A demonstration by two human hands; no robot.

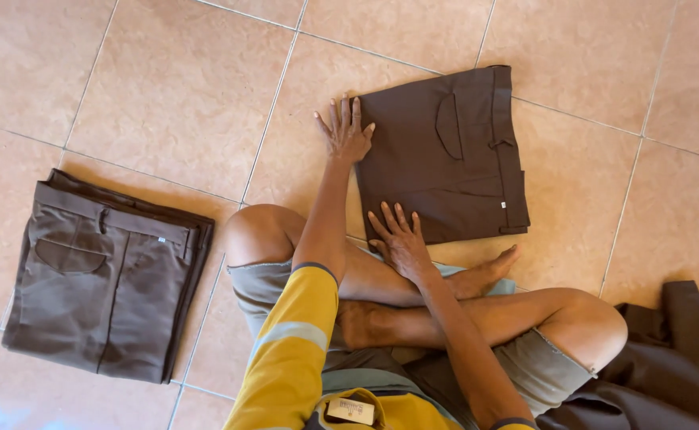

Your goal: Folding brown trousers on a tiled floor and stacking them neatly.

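Observation:
A folded pair of dark brown trousers (445,155) lies flat on the tiled floor in front of my crossed legs, its back pocket facing up. My left hand (344,131) rests with fingers spread at the far left corner of the fold, touching its edge. Flat on the near left corner lies my right hand (399,239), fingers apart. Neither hand grips the cloth.
A stack of folded brown trousers (106,275) sits on the floor at the left. An unfolded dark brown garment (668,358) lies heaped at the lower right beside my knee. The floor is of large tan tiles (182,80).

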